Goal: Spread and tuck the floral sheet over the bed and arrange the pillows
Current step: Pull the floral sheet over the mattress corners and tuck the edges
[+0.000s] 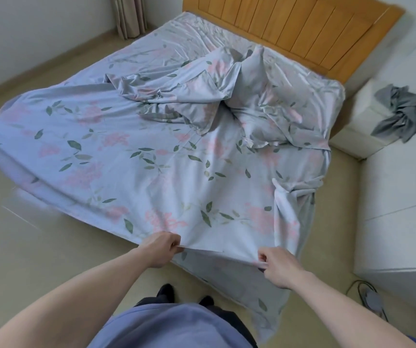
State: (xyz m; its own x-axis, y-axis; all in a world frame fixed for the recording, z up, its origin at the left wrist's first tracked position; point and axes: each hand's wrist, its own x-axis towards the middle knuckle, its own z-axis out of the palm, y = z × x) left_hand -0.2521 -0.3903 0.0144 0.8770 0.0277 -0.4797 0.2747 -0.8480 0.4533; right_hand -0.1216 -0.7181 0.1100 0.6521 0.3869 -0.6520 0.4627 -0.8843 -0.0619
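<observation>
Hands pinching the near hem: left hand [160, 248] and right hand [278, 267] both closed on floral sheet [131, 156] spread over bed [292, 28]. Crumpled heap [214, 96] mid-bed, possibly pillows, indistinct. Left edge blurred.

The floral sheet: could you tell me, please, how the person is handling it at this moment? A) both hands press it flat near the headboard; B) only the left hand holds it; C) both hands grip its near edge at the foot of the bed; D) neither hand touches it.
C: the left hand and the right hand are each closed on the near edge of the floral sheet, far from the wooden headboard.
</observation>
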